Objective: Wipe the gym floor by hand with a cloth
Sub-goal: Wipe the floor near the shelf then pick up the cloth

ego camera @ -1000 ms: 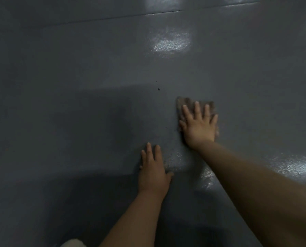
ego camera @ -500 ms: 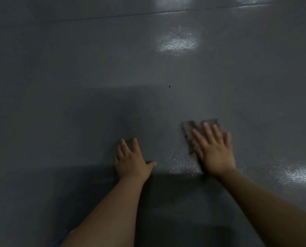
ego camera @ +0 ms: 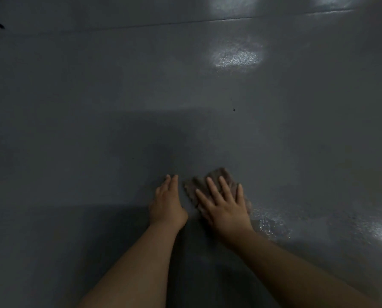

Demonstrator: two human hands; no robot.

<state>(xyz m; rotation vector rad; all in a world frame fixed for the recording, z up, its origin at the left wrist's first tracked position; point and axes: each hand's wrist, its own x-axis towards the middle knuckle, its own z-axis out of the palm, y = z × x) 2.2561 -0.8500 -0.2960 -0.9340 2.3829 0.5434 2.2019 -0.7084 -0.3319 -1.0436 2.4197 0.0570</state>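
Observation:
A small brownish cloth [ego camera: 216,175] lies flat on the dark grey gym floor [ego camera: 96,130]. My right hand [ego camera: 224,205] presses down on it with straight, spread fingers, covering most of it. My left hand [ego camera: 166,203] rests flat on the bare floor just to the left of the cloth, fingers together and pointing forward. Both forearms reach in from the bottom of the view.
A wet, shiny patch [ego camera: 272,225] glistens right of my right hand. A small dark speck [ego camera: 234,110] sits on the floor ahead. A seam line [ego camera: 185,22] crosses the floor far ahead, with light reflections [ego camera: 236,56] near it.
My right hand has dragged the cloth toward me and leftward. My left hand now rests close beside the cloth.

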